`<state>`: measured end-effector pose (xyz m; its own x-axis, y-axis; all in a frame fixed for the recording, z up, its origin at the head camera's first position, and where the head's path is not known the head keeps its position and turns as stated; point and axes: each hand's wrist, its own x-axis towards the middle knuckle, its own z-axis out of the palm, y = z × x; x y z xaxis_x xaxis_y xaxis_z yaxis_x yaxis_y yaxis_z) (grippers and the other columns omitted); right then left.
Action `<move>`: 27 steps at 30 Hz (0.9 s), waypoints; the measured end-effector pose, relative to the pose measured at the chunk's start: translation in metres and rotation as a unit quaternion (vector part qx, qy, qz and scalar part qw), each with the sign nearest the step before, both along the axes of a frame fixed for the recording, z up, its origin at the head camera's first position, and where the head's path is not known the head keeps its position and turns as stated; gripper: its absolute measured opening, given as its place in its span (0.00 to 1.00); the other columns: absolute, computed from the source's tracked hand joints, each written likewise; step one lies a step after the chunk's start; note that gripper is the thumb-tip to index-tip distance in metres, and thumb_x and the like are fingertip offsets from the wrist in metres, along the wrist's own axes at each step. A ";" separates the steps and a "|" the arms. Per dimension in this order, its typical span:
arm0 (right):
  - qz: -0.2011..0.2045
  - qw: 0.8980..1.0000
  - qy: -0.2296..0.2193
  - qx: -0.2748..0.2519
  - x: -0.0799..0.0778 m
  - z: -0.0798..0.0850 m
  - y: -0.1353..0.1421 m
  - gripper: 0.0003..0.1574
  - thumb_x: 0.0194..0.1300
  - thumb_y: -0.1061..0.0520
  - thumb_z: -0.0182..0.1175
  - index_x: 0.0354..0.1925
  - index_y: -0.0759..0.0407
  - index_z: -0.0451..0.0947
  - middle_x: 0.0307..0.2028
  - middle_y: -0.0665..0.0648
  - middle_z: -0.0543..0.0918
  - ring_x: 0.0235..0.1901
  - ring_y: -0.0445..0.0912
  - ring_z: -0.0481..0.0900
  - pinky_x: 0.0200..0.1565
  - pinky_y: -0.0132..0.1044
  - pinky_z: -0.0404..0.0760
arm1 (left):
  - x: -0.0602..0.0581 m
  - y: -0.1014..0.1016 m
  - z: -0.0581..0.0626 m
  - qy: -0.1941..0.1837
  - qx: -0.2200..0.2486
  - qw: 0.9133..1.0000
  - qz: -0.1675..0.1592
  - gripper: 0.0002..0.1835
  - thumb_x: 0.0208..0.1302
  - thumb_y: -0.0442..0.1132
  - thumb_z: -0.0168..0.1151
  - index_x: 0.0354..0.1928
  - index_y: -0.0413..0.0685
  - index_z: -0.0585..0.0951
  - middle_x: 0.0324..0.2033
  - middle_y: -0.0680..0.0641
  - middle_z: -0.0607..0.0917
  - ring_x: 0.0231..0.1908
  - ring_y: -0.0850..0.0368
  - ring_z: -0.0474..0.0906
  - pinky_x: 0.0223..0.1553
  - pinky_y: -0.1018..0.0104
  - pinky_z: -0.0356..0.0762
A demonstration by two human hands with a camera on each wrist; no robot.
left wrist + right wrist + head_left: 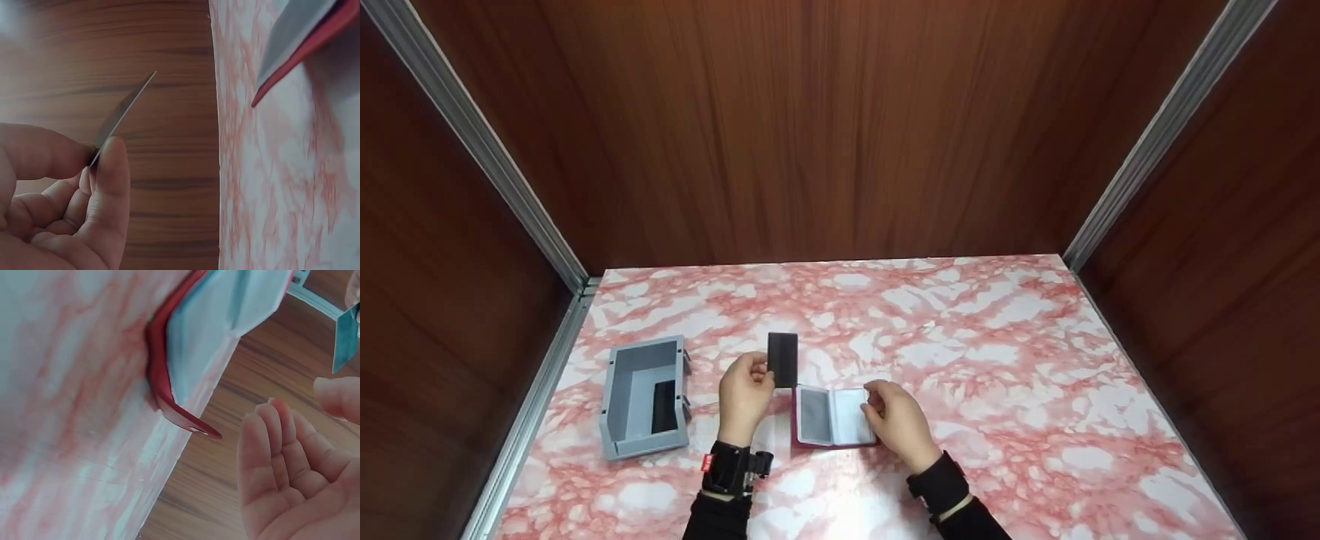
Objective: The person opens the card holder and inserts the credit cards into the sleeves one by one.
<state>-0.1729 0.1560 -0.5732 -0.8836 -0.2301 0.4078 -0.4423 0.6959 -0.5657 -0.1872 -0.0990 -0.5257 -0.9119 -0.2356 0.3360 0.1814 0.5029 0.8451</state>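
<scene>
Black card (783, 358), pinched at its left edge by the left hand (744, 394), points its long axis forward, just beyond the left half of an open red card holder (814, 414); the right hand (901, 421), fingers relaxed and holding nothing, is nearer that holder, beside its right edge.

A red-and-white marbled tabletop (1020, 442) bears a grey bin (651, 444) and open booklet (851, 416)

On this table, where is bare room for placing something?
Bare: the table right of the right hand, and behind the black card to the wooden wall. Crowded: between gray bin, left hand and open booklet.
</scene>
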 end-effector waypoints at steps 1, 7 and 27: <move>0.000 1.000 0.000 -0.007 0.000 0.002 -0.001 0.17 0.62 0.63 0.67 0.49 0.65 0.78 0.32 0.54 0.79 0.30 0.44 0.78 0.34 0.38 0.79 | 0.001 0.002 -0.001 0.000 0.004 1.000 -0.004 0.12 0.52 0.22 0.63 0.41 0.33 0.82 0.30 0.44 0.82 0.31 0.53 0.79 0.36 0.63 0.78; 0.003 0.999 0.007 -0.052 -0.004 0.010 -0.003 0.21 0.61 0.66 0.66 0.53 0.68 0.75 0.34 0.57 0.79 0.31 0.46 0.80 0.34 0.37 0.81 | 0.004 0.015 -0.004 -0.003 0.041 0.999 -0.034 0.12 0.52 0.21 0.63 0.41 0.33 0.81 0.30 0.43 0.83 0.31 0.53 0.79 0.35 0.66 0.78; 0.014 0.991 0.026 -0.127 -0.016 0.028 -0.012 0.27 0.62 0.66 0.65 0.58 0.73 0.70 0.39 0.62 0.79 0.34 0.52 0.81 0.34 0.39 0.84 | 0.015 0.059 -0.022 -0.004 0.073 0.993 -0.095 0.11 0.52 0.23 0.64 0.40 0.33 0.80 0.29 0.45 0.82 0.29 0.57 0.78 0.31 0.66 0.80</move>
